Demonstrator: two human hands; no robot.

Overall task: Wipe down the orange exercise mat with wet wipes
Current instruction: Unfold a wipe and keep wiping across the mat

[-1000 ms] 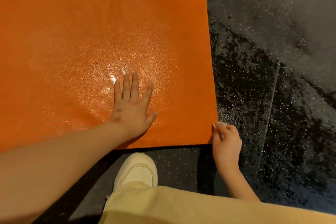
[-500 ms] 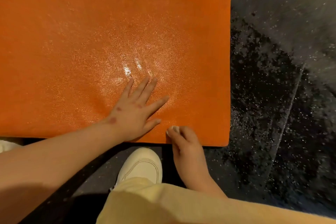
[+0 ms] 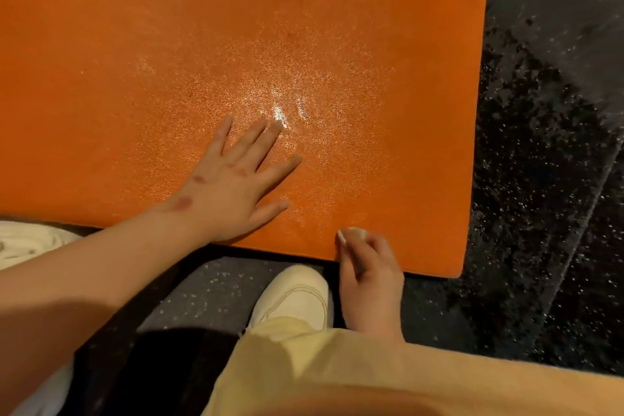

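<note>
The right hand [image 3: 369, 277] has slid in from the near corner of the orange mat [image 3: 202, 44], pinching a balled wet wipe [image 3: 353, 233] against its edge. Unwiped mat stretches forward and leftward from that grip. The left hand [image 3: 233, 189] presses flat just left.

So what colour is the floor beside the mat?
The floor is black, flecked with white; head view.

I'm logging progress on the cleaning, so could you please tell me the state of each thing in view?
orange exercise mat: flat on the floor, glistening patch mid-surface.
left hand: fingers spread, pressed flat on the mat.
wet wipe: bunched small, at the mat's near edge.
right hand: pinches the wet wipe.
white shoe: on the floor, short of the mat.
</note>
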